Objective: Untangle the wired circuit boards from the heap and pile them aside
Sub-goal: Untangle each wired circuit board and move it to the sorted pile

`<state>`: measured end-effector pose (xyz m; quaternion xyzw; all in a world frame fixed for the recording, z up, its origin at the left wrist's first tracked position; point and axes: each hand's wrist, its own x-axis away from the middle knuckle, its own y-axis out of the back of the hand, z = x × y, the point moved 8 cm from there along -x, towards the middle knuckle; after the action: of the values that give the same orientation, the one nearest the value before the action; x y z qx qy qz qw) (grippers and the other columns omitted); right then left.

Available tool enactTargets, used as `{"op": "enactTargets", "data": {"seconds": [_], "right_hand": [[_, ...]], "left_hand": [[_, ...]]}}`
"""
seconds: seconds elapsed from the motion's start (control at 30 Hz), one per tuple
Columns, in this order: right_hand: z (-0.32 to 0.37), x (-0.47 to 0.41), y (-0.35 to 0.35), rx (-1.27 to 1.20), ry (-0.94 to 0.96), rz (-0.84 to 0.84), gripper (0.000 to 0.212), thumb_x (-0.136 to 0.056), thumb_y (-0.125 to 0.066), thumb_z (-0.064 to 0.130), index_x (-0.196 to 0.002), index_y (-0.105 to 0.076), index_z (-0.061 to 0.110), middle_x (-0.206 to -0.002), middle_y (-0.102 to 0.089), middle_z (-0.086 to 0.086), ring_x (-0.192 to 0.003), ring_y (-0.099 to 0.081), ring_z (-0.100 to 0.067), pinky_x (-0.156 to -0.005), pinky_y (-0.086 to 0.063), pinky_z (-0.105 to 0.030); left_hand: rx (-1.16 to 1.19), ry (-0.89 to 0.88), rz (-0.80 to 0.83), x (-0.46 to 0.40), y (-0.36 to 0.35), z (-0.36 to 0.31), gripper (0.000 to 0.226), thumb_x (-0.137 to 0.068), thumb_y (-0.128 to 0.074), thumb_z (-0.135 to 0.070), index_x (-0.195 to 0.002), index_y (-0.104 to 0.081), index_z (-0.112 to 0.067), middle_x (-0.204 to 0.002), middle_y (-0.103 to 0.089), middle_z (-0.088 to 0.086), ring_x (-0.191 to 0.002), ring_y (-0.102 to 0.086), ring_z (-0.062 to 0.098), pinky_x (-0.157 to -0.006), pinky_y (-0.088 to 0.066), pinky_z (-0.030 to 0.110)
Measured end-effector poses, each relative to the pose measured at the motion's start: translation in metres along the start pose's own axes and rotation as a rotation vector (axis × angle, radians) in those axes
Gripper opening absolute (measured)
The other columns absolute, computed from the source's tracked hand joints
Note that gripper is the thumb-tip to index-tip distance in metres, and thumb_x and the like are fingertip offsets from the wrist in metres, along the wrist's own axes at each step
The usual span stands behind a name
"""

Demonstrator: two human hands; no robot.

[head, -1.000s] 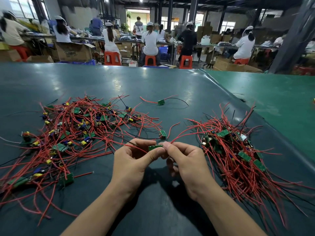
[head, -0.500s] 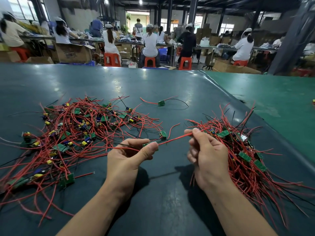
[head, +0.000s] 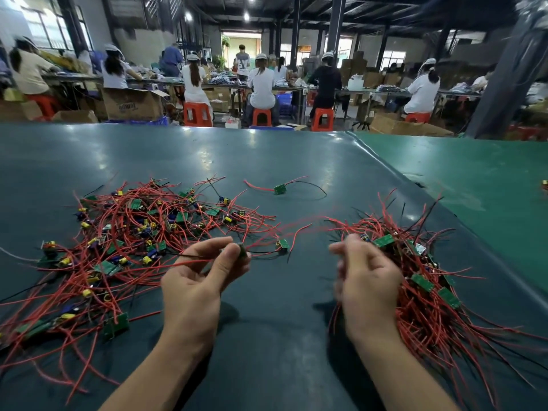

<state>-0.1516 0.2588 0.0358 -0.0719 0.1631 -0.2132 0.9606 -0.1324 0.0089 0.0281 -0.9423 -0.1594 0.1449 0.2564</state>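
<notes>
Dark green mat (head: 281,336) underlies both hands. Left hand (head: 195,286) pinches small green wired circuit board (head: 242,250) between thumb and forefinger; right hand (head: 366,283), blurred, curls beside sorted red-wired pile (head: 430,292), grip indeterminate. Tangled heap (head: 133,238) lies left; seated workers (head: 262,84) beyond.

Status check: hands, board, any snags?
Left hand pinching one board. Right hand curled beside sorted pile, blurred. Board's wires trail into heap.

1 head-worn camera looks forward and down from close above the left hand (head: 198,287) and right hand (head: 366,287), the dark table (head: 267,161) stretching beyond them toward seated workers (head: 262,84).
</notes>
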Motion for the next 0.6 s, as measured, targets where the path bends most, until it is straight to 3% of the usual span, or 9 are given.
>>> {"op": "enactTargets", "data": {"seconds": [0.07,0.13,0.23,0.33,0.4,0.47,0.53,0.57,0.6], "right_hand": [[0.002,0.018,-0.031,0.300,0.125,0.249,0.037,-0.097,-0.059,0.019,-0.061,-0.068,0.016,-0.049,-0.056,0.011,-0.047,-0.045,-0.004,-0.049,-0.037,-0.023],[0.002,0.032,-0.051,0.499,0.248,0.404,0.038,-0.095,-0.062,0.026,-0.062,-0.067,0.008,-0.056,-0.062,0.002,-0.054,-0.054,-0.011,-0.060,-0.044,-0.032],[0.001,0.032,-0.053,0.611,0.356,0.419,0.042,-0.094,-0.061,0.029,-0.063,-0.062,0.001,-0.052,-0.054,-0.006,-0.051,-0.048,-0.016,-0.058,-0.039,-0.040],[0.000,0.029,-0.046,0.589,0.287,0.388,0.044,-0.085,-0.063,0.030,-0.052,-0.041,0.010,-0.043,-0.036,0.005,-0.046,-0.032,-0.008,-0.045,-0.024,-0.023],[-0.005,0.027,-0.043,0.652,0.170,0.403,0.033,-0.075,-0.054,0.037,-0.052,-0.045,0.016,-0.045,-0.036,0.015,-0.047,-0.033,-0.004,-0.047,-0.025,-0.013],[-0.017,0.030,-0.045,0.633,0.065,0.483,0.012,-0.086,-0.058,0.017,-0.074,-0.061,0.015,-0.065,-0.044,0.019,-0.054,-0.045,0.004,-0.059,-0.039,-0.014],[-0.016,0.030,-0.041,0.515,0.047,0.457,0.033,-0.097,-0.043,0.004,-0.080,-0.066,0.019,-0.067,-0.053,0.008,-0.056,-0.056,0.005,-0.059,-0.047,-0.014],[-0.019,0.026,-0.035,0.390,-0.013,0.463,0.030,-0.094,-0.045,0.008,-0.081,-0.071,0.015,-0.067,-0.056,0.004,-0.057,-0.059,0.001,-0.058,-0.049,-0.015],[-0.015,0.027,-0.038,0.423,0.061,0.486,0.021,-0.083,-0.053,0.014,-0.084,-0.073,0.007,-0.067,-0.059,0.003,-0.061,-0.061,0.001,-0.059,-0.051,-0.016]], "left_hand": [[0.021,0.004,0.046,0.006,-0.014,-0.005,0.035,-0.059,-0.078,-0.023,-0.092,-0.070,-0.015,-0.079,-0.071,0.010,-0.071,-0.070,0.023,-0.068,-0.058,0.027],[0.051,0.027,0.108,0.009,-0.037,-0.012,0.044,-0.056,-0.078,-0.021,-0.095,-0.061,-0.012,-0.075,-0.071,0.007,-0.066,-0.069,0.019,-0.063,-0.058,0.025],[0.095,0.063,0.262,0.009,-0.089,-0.024,0.041,-0.052,-0.079,-0.021,-0.087,-0.061,-0.009,-0.074,-0.073,0.008,-0.062,-0.069,0.015,-0.058,-0.055,0.023],[0.071,0.106,0.354,0.009,-0.148,-0.017,0.038,-0.060,-0.081,-0.018,-0.090,-0.063,-0.004,-0.073,-0.073,0.009,-0.059,-0.067,0.015,-0.057,-0.055,0.021],[-0.073,0.221,0.389,0.011,-0.178,0.007,0.039,-0.072,-0.081,-0.015,-0.102,-0.063,0.003,-0.073,-0.072,0.011,-0.059,-0.067,0.015,-0.059,-0.058,0.025],[-0.387,0.283,0.398,0.013,-0.185,0.035,0.046,-0.079,-0.081,-0.024,-0.112,-0.063,0.002,-0.083,-0.073,0.010,-0.073,-0.070,0.017,-0.076,-0.060,0.034],[-0.678,0.093,0.362,0.008,-0.173,0.039,0.031,-0.082,-0.078,-0.029,-0.103,-0.071,-0.008,-0.088,-0.075,0.003,-0.082,-0.071,0.011,-0.085,-0.056,0.029],[-0.724,-0.004,0.344,0.007,-0.164,0.034,0.019,-0.084,-0.076,-0.028,-0.096,-0.074,-0.013,-0.085,-0.075,-0.002,-0.080,-0.070,0.005,-0.082,-0.055,0.023],[-0.737,-0.069,0.340,0.007,-0.156,0.028,0.011,-0.084,-0.074,-0.026,-0.089,-0.074,-0.017,-0.082,-0.075,-0.006,-0.076,-0.068,-0.001,-0.078,-0.054,0.017]]}}
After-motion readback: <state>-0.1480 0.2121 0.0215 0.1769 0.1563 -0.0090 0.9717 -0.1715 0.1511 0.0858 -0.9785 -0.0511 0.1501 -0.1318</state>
